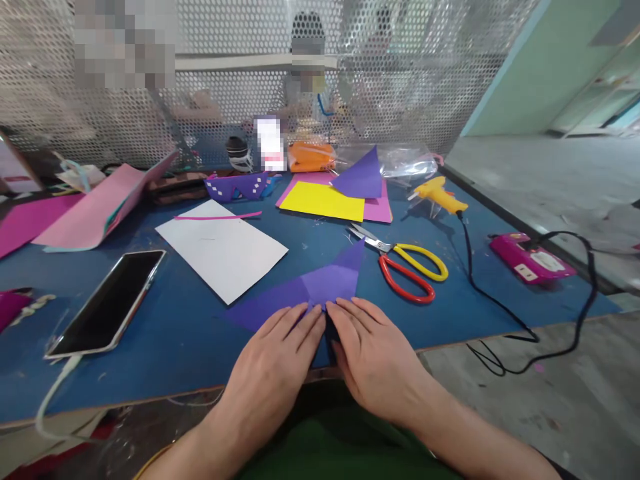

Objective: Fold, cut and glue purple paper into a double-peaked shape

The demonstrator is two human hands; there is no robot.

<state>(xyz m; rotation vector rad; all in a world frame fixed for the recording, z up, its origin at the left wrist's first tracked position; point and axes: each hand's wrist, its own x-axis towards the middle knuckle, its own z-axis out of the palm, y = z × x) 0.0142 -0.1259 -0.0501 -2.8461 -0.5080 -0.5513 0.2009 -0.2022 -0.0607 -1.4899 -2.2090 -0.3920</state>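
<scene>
Both hands lie flat and open, the left hand (280, 353) and right hand (373, 353) pressing side by side on the near edge of the folded purple paper (313, 285), whose long crease runs leftward-to-rightward just beyond the fingertips, equally near both.

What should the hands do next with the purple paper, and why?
Probably slide the fingertips outward along the fold to press it sharp. Both the left hand and right hand lie flat, side by side, on the near edge of the folded purple paper sheet, whose far corner lifts off the blue table.
</scene>
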